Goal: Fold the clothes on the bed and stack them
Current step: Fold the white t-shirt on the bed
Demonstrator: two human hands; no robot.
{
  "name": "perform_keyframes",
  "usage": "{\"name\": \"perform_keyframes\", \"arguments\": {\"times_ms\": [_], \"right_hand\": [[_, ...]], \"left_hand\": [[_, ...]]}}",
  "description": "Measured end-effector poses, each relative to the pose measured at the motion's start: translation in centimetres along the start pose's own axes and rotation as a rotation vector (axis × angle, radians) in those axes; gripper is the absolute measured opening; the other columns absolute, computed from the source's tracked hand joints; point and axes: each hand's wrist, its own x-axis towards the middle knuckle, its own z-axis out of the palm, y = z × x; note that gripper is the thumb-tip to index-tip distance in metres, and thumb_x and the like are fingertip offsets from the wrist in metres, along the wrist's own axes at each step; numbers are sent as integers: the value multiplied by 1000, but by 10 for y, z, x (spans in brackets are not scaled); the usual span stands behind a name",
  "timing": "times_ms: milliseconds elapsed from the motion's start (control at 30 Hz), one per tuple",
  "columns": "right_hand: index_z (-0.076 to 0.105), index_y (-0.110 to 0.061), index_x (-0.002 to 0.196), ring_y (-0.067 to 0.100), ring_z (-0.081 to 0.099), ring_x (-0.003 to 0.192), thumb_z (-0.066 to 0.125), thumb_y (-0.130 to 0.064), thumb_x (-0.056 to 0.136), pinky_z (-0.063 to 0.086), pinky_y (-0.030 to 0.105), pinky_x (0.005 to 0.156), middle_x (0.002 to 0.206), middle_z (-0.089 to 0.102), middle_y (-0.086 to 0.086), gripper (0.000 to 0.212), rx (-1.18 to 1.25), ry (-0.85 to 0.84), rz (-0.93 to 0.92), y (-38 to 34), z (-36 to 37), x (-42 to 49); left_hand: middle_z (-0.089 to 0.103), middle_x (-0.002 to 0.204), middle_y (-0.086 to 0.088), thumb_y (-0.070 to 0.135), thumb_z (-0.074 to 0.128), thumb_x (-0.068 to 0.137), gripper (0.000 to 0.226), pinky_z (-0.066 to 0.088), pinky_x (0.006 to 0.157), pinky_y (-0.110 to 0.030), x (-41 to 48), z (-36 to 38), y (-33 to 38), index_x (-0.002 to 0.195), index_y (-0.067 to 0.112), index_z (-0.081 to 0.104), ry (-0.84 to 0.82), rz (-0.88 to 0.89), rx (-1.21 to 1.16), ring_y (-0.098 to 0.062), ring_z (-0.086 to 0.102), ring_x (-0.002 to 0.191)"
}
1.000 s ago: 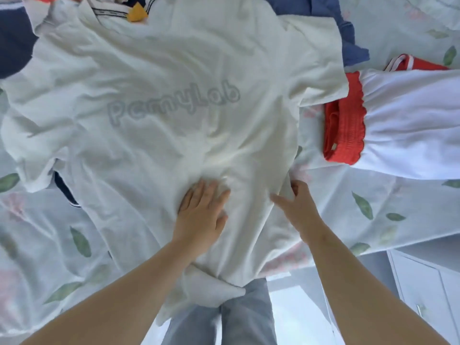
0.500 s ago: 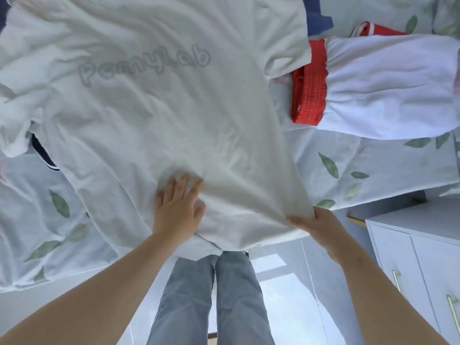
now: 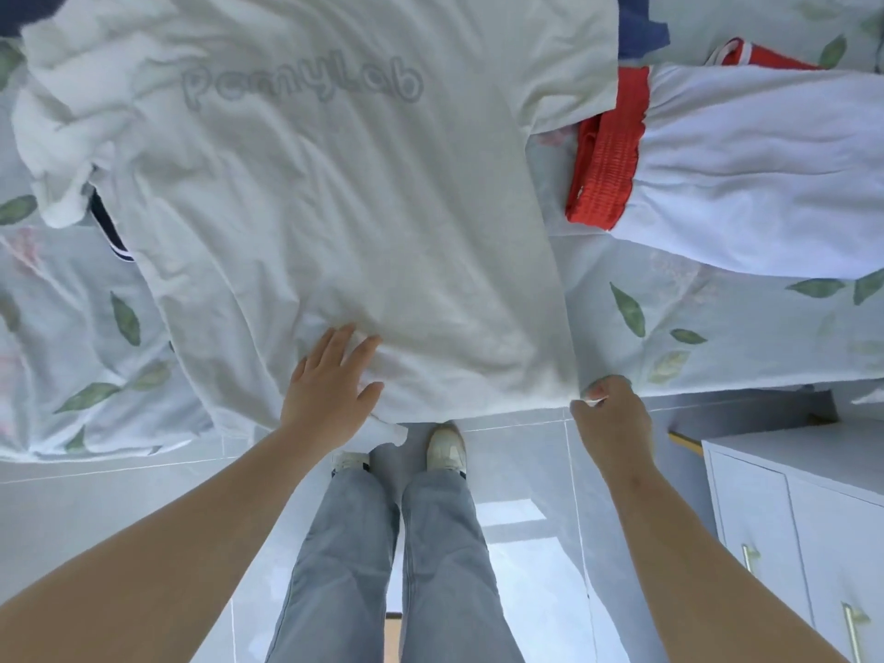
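A white T-shirt (image 3: pixel 335 198) with grey lettering lies spread face up on the bed, its hem hanging over the near edge. My left hand (image 3: pixel 330 390) lies flat on the hem with straight fingers. My right hand (image 3: pixel 610 413) pinches the shirt's lower right corner at the bed edge. A white garment with a red waistband (image 3: pixel 746 179) lies to the right of the shirt.
The bed sheet (image 3: pixel 717 327) has a green leaf print. Dark blue clothing (image 3: pixel 638 31) peeks out beyond the shirt at the top. A white cabinet (image 3: pixel 803 519) with gold handles stands at the lower right. My legs and shoes are on the tiled floor below.
The shirt has slid toward the bed's near edge. My right hand moved from the shirt's side down to its lower right corner and pinched it. My left hand stayed flat on the hem.
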Motion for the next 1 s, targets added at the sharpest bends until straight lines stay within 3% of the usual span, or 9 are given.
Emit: {"name": "perform_keyframes", "arguments": {"times_ms": [167,300,367,467,567,667,800,867,1000], "right_hand": [[54,-14,112,23,51,103,58,-15,86,41,33,85,106,51,0,26,46,-53,-278,-54,34,-22],[50,-19,123,17,45,120,57,-20,88,35,25,89,122,49,-4,36,60,-292,-419,-99,74,-45],[45,-22,131,15,37,129,55,-23,89,32,24,93,134,45,-6,44,11,-369,-461,-115,91,-53],[37,-24,139,15,22,139,54,-26,89,30,29,102,144,34,-8,52,-116,-398,-489,-128,108,-59],[38,-21,136,16,22,139,53,-23,89,33,28,97,144,31,-8,50,-218,-401,-502,-129,113,-59],[42,-20,131,14,34,129,54,-20,88,31,25,84,138,36,-8,44,-270,-400,-496,-129,111,-56],[45,-18,128,20,43,122,55,-20,88,34,26,80,137,36,-6,42,-303,-370,-456,-132,118,-52],[43,-16,128,26,43,125,56,-21,87,40,31,85,141,32,-4,43,-331,-351,-429,-135,125,-52],[38,-12,130,30,38,128,55,-21,87,40,37,97,145,25,1,48,-374,-316,-362,-142,135,-55]], "left_hand": [[47,134,-8,10,53,90,39,31,102,-43,-26,-5,-29,128,18,56,379,-263,-286,-32,40,123],[32,145,-12,18,54,91,51,27,105,-48,-29,-11,-71,139,18,39,497,-800,-554,-35,33,129],[34,144,-11,29,59,88,61,29,105,-47,-25,-8,-92,142,18,32,448,-926,-721,-35,34,129],[55,115,-4,36,61,86,52,35,89,-36,-19,-6,-110,131,15,45,324,-838,-765,-29,47,109],[54,85,-7,27,55,92,29,37,70,-33,-21,-6,-125,106,1,57,247,-739,-874,-25,48,80],[49,83,-9,35,54,89,39,35,65,-33,-46,-5,-156,100,-2,53,293,-737,-1171,-23,43,78],[57,83,-6,30,72,79,27,44,61,-33,-80,-13,-190,91,15,52,291,-706,-1312,-26,52,75],[62,83,-4,31,77,71,32,49,63,-33,-86,-21,-202,93,23,56,212,-640,-1229,-22,58,74],[59,77,3,25,69,84,15,38,59,-27,-83,-21,-232,94,17,61,281,-712,-812,-27,57,82]]}}
